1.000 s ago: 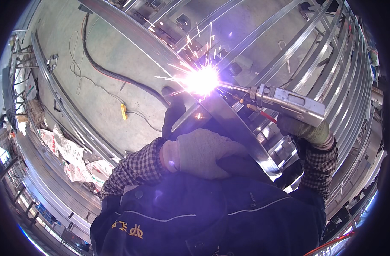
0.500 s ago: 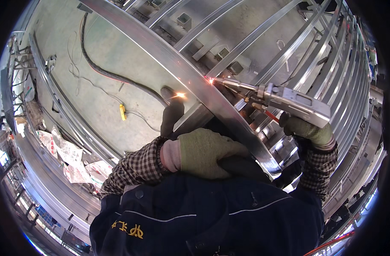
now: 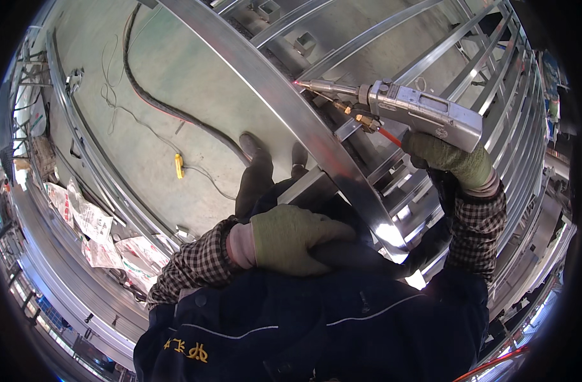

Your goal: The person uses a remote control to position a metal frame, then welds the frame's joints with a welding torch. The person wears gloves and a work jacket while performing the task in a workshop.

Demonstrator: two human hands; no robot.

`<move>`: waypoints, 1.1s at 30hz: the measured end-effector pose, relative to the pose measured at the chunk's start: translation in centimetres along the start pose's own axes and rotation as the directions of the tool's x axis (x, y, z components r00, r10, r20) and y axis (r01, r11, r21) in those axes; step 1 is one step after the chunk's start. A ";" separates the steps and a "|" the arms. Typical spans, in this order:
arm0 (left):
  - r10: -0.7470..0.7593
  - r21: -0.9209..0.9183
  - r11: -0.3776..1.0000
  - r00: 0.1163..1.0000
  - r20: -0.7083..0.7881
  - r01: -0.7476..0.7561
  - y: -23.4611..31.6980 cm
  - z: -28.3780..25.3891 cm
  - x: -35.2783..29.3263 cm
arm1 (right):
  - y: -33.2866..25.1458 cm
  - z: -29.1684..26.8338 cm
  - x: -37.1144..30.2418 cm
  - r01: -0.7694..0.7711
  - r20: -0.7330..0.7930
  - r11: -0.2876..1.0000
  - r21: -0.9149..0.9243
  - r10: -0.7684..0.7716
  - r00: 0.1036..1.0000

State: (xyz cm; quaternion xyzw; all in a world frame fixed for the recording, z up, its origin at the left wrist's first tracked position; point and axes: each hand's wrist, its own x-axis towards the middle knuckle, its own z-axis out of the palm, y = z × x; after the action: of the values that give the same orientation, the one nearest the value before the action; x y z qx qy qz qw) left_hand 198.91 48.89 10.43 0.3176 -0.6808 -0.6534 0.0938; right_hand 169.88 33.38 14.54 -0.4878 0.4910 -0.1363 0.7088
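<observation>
My right hand [image 3: 450, 159], in a green-grey glove, is wrapped round the grip of a silver welding gun [image 3: 424, 111]. The gun's narrow nozzle points left, and its tip meets the inner edge of a long metal beam [image 3: 265, 86], where a small pink glow shows. Brass fittings and a red hose sit under the nozzle. Close to my body, my gloved left hand [image 3: 294, 239] is closed round a thick dark cable [image 3: 361, 256], which runs right toward the gun's grip; part of it is hidden against my dark jacket.
Parallel metal bars [image 3: 367, 41] join the beam and fill the right side. A short square tube [image 3: 307, 191] meets the beam near my legs. On the floor at left lie a black hose [image 3: 157, 105] and a yellow connector [image 3: 179, 167] on a wire. White printed sacks [image 3: 90, 216] lie farther left.
The gun has moved up and left along the beam. The bright sparks and the flash near my shoe are gone, leaving a faint glow at the tip. My left hand keeps its grip.
</observation>
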 end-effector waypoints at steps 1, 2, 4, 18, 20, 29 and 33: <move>0.006 -0.003 1.000 1.000 -0.007 -0.006 -0.2 -0.1 -0.2 | -0.1 0.1 0.3 -0.018 0.009 1.000 0.000 0.018 1.000; 0.012 -0.005 1.000 1.000 -0.014 -0.012 -0.3 -0.2 -0.4 | -0.2 0.1 0.6 0.008 0.040 0.999 -0.035 -0.007 0.999; 0.027 -0.015 1.000 0.999 -0.024 -0.027 -0.5 -0.3 -0.7 | -0.1 0.1 0.9 0.057 0.098 0.994 -0.090 -0.049 0.994; 0.026 -0.037 0.999 1.000 -0.016 -0.027 -0.6 -1.4 -0.4 | -0.9 1.0 0.2 -0.089 -0.052 0.996 -0.023 0.088 0.995; 0.037 -0.035 0.999 0.999 -0.034 -0.039 -0.5 -1.5 -0.3 | -0.8 0.9 0.4 -0.087 -0.043 0.996 -0.007 0.087 0.995; 0.019 -0.038 0.999 1.000 -0.012 -0.020 -0.6 -1.5 0.0 | 0.5 -0.2 0.9 -0.030 0.055 0.999 -0.028 0.032 0.998; 0.005 -0.020 1.000 1.000 -0.001 -0.005 -0.6 -1.5 0.3 | 1.0 -0.5 1.3 0.032 0.099 0.998 -0.061 -0.026 0.995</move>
State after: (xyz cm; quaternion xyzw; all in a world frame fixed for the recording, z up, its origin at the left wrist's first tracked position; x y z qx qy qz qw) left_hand 199.69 47.52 9.94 0.3153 -0.6749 -0.6598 0.0990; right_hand 169.78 32.72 12.94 -0.5229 0.4525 -0.1070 0.7144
